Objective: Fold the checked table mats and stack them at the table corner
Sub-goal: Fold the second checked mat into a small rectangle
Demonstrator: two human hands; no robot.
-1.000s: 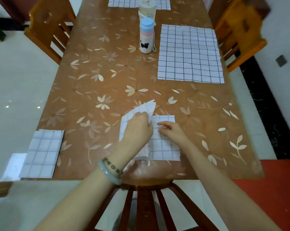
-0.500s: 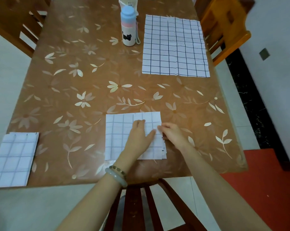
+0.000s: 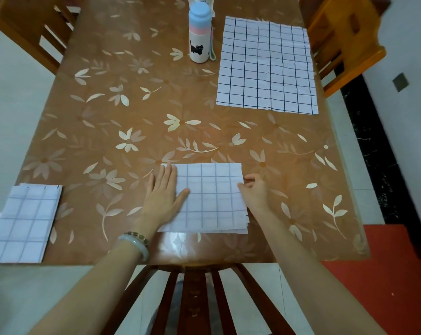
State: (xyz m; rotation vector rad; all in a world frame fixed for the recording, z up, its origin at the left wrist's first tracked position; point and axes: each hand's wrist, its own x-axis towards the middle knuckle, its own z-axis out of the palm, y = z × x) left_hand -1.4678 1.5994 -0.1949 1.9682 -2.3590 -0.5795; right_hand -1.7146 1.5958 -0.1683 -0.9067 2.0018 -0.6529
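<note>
The bench (image 3: pixel 132 105), covered in a brown sheet printed with pale flowers, fills most of the frame. A dark wooden chair (image 3: pixel 192 298) is tucked in at its lower edge, and two lighter chairs stand at the upper right (image 3: pixel 344 39) and upper left (image 3: pixel 33 32). An open mat (image 3: pixel 267 66), white with dark checks, lies flat in the upper right of the bench, its right edge near the bench's edge. In the lower middle lies the folded mat (image 3: pixel 212 199), a neat rectangle with several layers showing along its bottom and right edges. At the lower left corner of the bench lies the corner mat (image 3: pixel 23 223), already folded, its left edge reaching past the edge of the bench. The left hand (image 3: pixel 162 199) lies flat on the left part of the folded mat, fingers straight and together, thumb spread, pressing down. The right hand (image 3: pixel 254 192) sits at the folded mat's right edge with its fingers curled and its tips pinching that edge. A bottle (image 3: pixel 199 32) with a blue cap and a black cat on it stands upright just left of the open mat. A pale bangle (image 3: pixel 135 243) circles the left wrist.
</note>
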